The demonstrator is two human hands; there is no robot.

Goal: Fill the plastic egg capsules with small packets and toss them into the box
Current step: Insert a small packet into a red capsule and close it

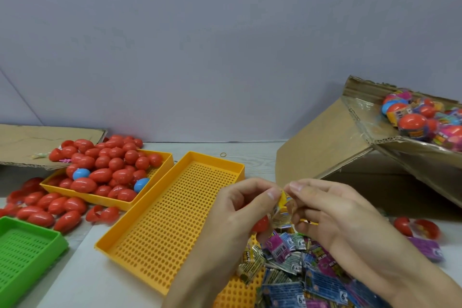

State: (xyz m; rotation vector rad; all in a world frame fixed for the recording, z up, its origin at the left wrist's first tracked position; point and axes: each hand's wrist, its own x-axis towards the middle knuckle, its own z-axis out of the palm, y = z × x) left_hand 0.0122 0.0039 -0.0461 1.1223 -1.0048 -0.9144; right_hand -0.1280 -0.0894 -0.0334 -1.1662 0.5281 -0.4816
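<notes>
A pale desk (82, 280) stands against a plain grey-lilac wall. Nearest, a heap of small packets (295, 275) in blue, purple and silver spills over a yellow perforated tray. Just above it both hands meet: the left hand (240, 210) curls round a red egg capsule (260, 224) low in its palm, while its thumb and the fingers of the right hand (332, 215) pinch one yellow packet (282, 210) between them, its long axis roughly upright. Which way the capsule points is hidden. To the left lie an empty yellow tray (175, 210) and a green tray (22, 255). Farther back, a second yellow tray (160, 170) holds red capsules and two blue ones, with more red ones loose around it. At far right a tilted cardboard box (332, 147) holds filled capsules.
</notes>
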